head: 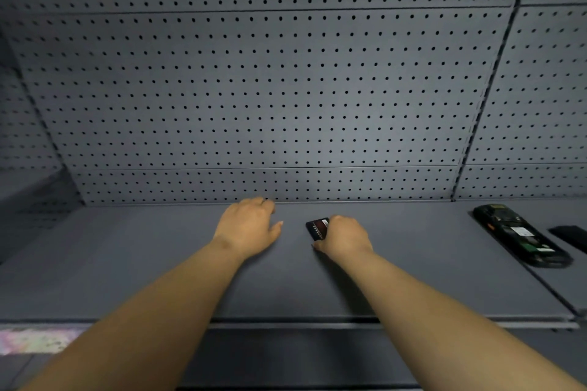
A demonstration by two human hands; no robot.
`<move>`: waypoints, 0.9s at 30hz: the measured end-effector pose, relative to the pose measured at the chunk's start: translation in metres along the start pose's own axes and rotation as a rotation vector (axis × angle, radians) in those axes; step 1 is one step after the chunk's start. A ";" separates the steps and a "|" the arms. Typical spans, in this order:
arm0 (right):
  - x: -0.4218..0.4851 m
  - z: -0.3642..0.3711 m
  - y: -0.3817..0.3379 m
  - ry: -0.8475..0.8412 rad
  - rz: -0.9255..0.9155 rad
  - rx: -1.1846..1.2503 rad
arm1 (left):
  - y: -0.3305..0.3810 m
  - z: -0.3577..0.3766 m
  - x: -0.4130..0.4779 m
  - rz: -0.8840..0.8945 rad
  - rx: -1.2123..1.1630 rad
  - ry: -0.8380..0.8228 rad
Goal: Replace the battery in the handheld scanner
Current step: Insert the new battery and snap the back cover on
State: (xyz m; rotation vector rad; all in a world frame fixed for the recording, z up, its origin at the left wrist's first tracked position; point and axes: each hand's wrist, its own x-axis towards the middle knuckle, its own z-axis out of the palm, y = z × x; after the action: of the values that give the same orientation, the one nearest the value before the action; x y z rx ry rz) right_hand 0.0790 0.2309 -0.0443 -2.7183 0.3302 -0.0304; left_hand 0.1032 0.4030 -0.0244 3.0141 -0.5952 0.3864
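My right hand grips a small black battery with a red and white label, held on or just above the grey shelf near its middle. My left hand rests palm down on the shelf to the left of the battery, fingers loosely apart, holding nothing. The black handheld scanner lies face down at the far right of the shelf, its battery bay open with labels showing inside. A flat black piece, perhaps the battery cover, lies just right of the scanner, cut off by the frame edge.
A grey pegboard wall rises behind the shelf. A dark vertical upright splits the wall at the right. The shelf's front edge runs below my forearms. A colourful blurred patch shows at the lower left.
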 end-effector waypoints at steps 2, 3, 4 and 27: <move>0.000 0.001 0.000 0.025 0.013 0.046 | 0.001 0.001 0.001 0.004 -0.016 0.009; 0.000 0.001 0.000 0.052 0.014 0.073 | 0.003 0.001 0.002 0.003 -0.028 0.010; -0.001 0.001 0.001 0.087 0.008 0.103 | 0.005 0.002 0.005 -0.003 -0.053 0.009; -0.017 -0.096 0.181 0.560 -0.215 0.576 | 0.243 -0.015 0.080 0.089 -1.308 0.058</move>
State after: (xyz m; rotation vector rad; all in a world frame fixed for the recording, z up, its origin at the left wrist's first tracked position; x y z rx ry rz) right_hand 0.0146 0.0361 -0.0267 -2.1112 0.1445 -0.8223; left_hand 0.0789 0.1503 0.0088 1.7224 -0.6187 0.0214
